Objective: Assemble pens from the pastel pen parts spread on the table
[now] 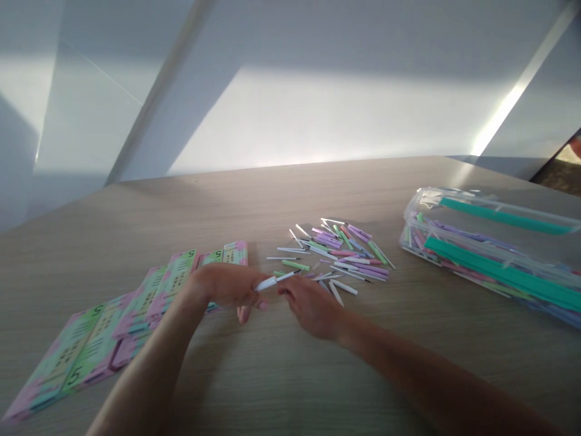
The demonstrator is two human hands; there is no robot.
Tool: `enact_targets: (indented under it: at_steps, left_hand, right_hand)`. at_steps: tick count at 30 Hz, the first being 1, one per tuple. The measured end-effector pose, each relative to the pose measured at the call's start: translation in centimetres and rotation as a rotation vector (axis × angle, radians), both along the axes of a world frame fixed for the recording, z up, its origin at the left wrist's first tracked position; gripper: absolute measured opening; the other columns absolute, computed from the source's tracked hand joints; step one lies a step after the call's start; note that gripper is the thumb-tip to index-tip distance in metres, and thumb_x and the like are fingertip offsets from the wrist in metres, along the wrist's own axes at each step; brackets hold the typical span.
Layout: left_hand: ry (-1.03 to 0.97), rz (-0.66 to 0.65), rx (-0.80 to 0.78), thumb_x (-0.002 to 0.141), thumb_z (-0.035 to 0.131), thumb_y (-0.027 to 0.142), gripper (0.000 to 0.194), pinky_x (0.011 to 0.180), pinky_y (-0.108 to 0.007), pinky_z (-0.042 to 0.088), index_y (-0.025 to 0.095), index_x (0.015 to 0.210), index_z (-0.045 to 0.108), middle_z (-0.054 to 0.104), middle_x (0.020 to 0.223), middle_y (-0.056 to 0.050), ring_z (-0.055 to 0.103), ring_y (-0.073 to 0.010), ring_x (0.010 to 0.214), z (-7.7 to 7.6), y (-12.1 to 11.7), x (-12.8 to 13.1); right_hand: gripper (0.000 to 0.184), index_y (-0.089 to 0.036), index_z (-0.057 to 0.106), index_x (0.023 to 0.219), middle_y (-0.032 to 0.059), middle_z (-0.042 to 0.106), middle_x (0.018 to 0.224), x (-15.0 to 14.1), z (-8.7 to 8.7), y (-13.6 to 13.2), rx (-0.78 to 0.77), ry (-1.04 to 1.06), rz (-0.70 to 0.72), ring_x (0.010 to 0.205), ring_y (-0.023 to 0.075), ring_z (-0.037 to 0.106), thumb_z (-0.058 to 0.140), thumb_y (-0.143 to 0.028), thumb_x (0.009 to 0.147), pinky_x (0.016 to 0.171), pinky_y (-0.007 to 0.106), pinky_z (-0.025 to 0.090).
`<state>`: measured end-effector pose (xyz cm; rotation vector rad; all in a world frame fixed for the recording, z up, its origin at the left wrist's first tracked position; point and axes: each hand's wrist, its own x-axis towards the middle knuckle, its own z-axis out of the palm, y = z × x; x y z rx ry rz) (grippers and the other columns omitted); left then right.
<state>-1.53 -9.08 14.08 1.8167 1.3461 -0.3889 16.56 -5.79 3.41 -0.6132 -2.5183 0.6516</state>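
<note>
Nearest the camera, the left forearm [140, 375] rises from the bottom edge and the right forearm [431, 369] crosses in from the lower right, bringing the two hands together just below the middle of the frame. The left hand [224, 286] is pinched on the near end of a slim white stick [275, 280] with a dark tip, which lies at a slant between the hands. The right hand [311, 306] sits just beside the left, its fingers [285, 287] right under the stick; whether they are clamped on it or only touching it cannot be told. Left of the hands, at the lower left of the frame, long pastel cards [75, 363] in pink and green, printed with a black 5, lie overlapping in a slanting row on a wood-grain table [113, 236], the farthest just behind the left hand. Just beyond the hands, at the centre, a loose heap of thin sticks [336, 254] in white, pink, lilac and green lies scattered. Farther right sits a clear plastic box [490, 242] holding green strips [499, 272] and more coloured sticks. A pale, sunlit wall [318, 109] rises behind the table.
</note>
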Motion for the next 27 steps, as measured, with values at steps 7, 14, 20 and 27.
enact_targets:
  at_steps: [7, 14, 20, 27]
  left_hand:
    - [0.096, 0.059, 0.001, 0.082, 0.048, 0.022, 0.023, 0.062, -0.025, 0.047, 0.018, 0.103, 0.059, 0.07, 0.062, -0.002, 0.066, -0.018, 0.071, 0.0, -0.2, 0.8]
    - [0.086, 0.077, 0.013, 0.081, 0.05, 0.021, 0.035, 0.06, -0.025, 0.047, 0.019, 0.115, 0.054, 0.069, 0.059, 0.001, 0.065, -0.0177, 0.065, 0.3, -0.6, 1.6]
    - [0.172, 0.09, 0.053, 0.079, 0.051, 0.019, 0.033, 0.061, -0.026, 0.048, 0.022, 0.111, 0.057, 0.067, 0.056, 0.002, 0.066, -0.0195, 0.07, 1.0, -1.0, 2.1]
    - [0.166, 0.095, 0.049, 0.08, 0.049, 0.02, 0.031, 0.068, -0.03, 0.048, 0.022, 0.11, 0.057, 0.067, 0.057, 0.002, 0.065, -0.0188, 0.065, 1.2, -1.2, 2.1]
  right_hand:
    - [0.013, -0.016, 0.052, 0.085, -0.0001, 0.062, 0.066, 5.0, 4.4, 3.3, -0.78, 0.542, 0.035, 0.055, 0.0132, 0.061, 0.055, -0.029, 0.084, 0.053, 0.027, 0.049]
    - [0.015, -0.015, 0.055, 0.08, -0.0027, 0.058, 0.058, 3.8, 2.2, 1.1, -0.836, 0.769, -0.022, 0.047, 0.0085, 0.051, 0.057, -0.03, 0.083, 0.046, 0.021, 0.039]
    - [0.015, -0.016, 0.054, 0.078, -0.0027, 0.059, 0.06, 2.8, 2.0, 0.3, -0.891, 0.794, -0.008, 0.049, 0.0089, 0.051, 0.057, -0.031, 0.084, 0.048, 0.021, 0.039]
    - [0.016, -0.017, 0.054, 0.079, -0.0022, 0.058, 0.06, 3.0, 1.7, 0.5, -0.881, 0.815, -0.018, 0.049, 0.0095, 0.052, 0.057, -0.031, 0.084, 0.048, 0.022, 0.039]
